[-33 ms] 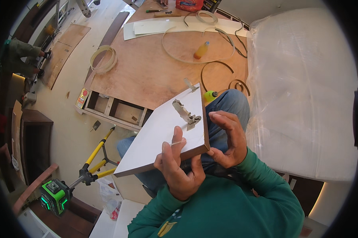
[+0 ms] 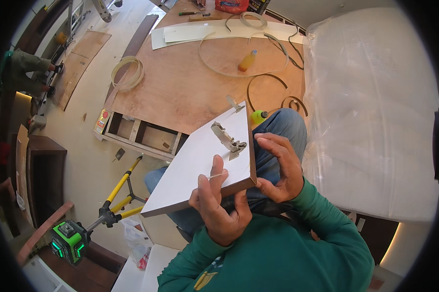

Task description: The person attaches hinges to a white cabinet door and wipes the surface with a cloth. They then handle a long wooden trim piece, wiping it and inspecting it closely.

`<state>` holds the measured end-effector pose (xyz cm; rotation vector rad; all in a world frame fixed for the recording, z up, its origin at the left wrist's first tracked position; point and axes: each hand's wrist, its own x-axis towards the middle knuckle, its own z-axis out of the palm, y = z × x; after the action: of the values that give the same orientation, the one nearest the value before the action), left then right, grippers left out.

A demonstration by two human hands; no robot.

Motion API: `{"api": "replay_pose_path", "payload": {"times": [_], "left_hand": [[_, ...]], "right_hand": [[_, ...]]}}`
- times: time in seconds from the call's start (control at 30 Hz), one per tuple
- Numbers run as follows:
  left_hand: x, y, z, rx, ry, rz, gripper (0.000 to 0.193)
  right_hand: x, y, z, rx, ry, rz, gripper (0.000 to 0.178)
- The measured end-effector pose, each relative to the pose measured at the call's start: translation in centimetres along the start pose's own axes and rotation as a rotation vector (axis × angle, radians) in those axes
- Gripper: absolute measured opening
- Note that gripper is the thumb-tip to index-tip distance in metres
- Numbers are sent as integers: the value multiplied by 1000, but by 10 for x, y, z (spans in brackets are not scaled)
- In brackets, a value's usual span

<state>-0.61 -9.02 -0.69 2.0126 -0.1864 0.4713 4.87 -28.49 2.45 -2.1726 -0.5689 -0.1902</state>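
Note:
A white cabinet door (image 2: 190,163) with dark brown edging lies tilted across my knees. Two metal hinges, a nearer one (image 2: 228,138) and a farther one (image 2: 234,103), are fixed along its right side. My left hand (image 2: 219,209) is at the near edge, its thumb by the brown edging. Between its first two fingers is a thin whitish strip (image 2: 214,175). At the near right corner is my right hand (image 2: 283,170), fingers curved and apart, the thumb tip at or very close to the edging. Nothing shows in its grasp.
Ahead is a wooden board (image 2: 180,82) with coiled edging strips (image 2: 127,73) and a bottle of amber liquid (image 2: 247,60). A green laser level (image 2: 69,241) on a yellow tripod (image 2: 119,185) stands at left. A plastic-wrapped mattress-like block (image 2: 370,112) fills the right. Another person's legs (image 2: 29,73) show far left.
The view has shifted very slightly. My right thumb has drawn slightly along the door's corner; the left hand, strip and door hold their places.

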Motion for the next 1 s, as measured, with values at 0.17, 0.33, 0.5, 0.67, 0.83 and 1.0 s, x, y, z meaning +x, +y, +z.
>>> {"api": "replay_pose_path", "payload": {"times": [0.17, 0.33, 0.5, 0.67, 0.83, 1.0], "left_hand": [[-6, 0, 2, 16, -48, 8, 91], [-10, 5, 2, 117, -82, 16, 86], [-6, 6, -7, 163, -57, 55, 77], [3, 0, -1, 98, 60, 88, 48], [7, -6, -2, 81, 109, 131, 52], [8, -7, -10, 99, 35, 77, 63]], "right_hand": [[4, -2, -3, 61, -21, -210, 40], [-1, -5, -2, 29, 23, -289, 40], [1, -12, 0, -47, -7, -292, 37], [-7, -13, 11, -43, 67, -222, 24], [-3, -10, 14, -106, 27, -270, 29], [-6, -9, 18, -100, 6, -183, 48]]}}
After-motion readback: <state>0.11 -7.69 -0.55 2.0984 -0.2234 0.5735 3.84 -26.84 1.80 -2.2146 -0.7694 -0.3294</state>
